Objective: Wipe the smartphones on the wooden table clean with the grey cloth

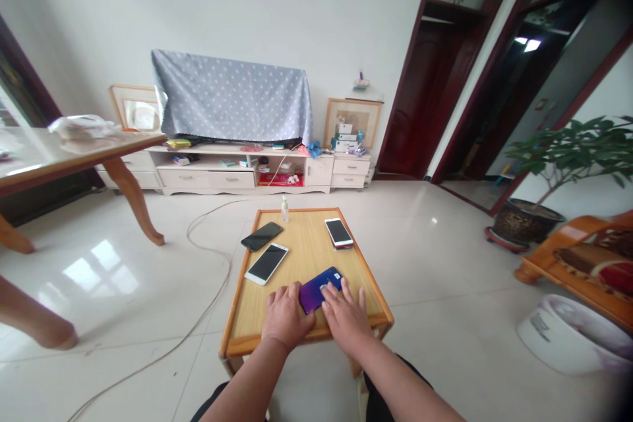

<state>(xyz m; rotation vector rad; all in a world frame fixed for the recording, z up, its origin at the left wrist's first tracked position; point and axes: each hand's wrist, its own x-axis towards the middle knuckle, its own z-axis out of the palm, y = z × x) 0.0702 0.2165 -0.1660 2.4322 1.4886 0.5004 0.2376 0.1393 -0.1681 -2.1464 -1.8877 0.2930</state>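
Head view: nearest us, our left hand [287, 316] lies open and flat, while our right hand [346, 318] rests unclenched, its fingers [330, 290] spread on a glossy violet-blue smartphone [310, 297]. The phone lies flat near the close edge of a low pale-wood table with an orange rim [306, 343]. It should feel light, stiff, slippery and fragile, so its long edges offer the safest hold. At eleven o'clock lie a white-framed smartphone [266, 264] and a black smartphone [262, 236]; at one o'clock, a white-framed phone on a reddish case [339, 233]; at twelve, a small clear bottle [285, 210]. Beyond stands a long white TV cabinet [208, 178].
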